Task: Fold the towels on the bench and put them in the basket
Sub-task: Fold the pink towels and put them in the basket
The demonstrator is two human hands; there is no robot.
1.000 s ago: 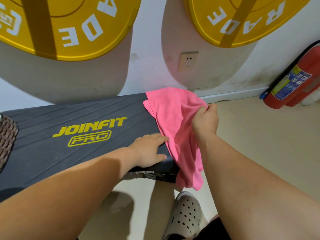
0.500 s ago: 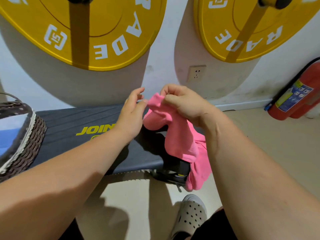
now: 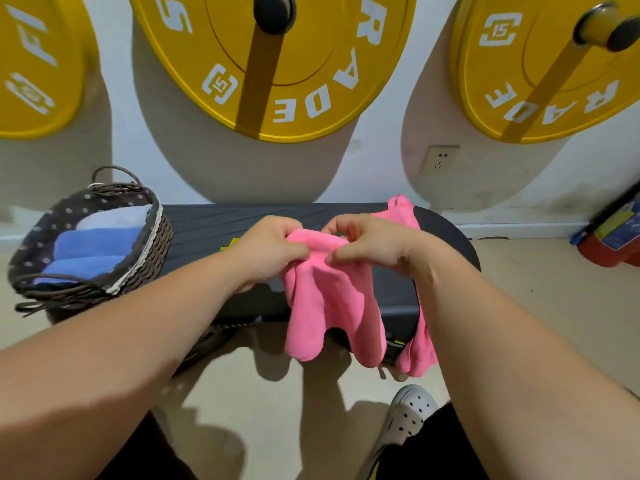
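1. Pink towel [image 3: 329, 306] hangs across the bench's [image 3: 214, 230] front edge, toward its right end, long axis drooping floorward.
2. Left hand [image 3: 266, 251] and right hand [image 3: 374, 244] each pinch its top edge, close together.
3. Basket [image 3: 145, 268] sits at the bench's left end, nearer the left hand.

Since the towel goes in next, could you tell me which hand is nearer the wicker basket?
Left. The left hand pinches the pink towel on the side toward the basket; the right hand pinches it farther away.
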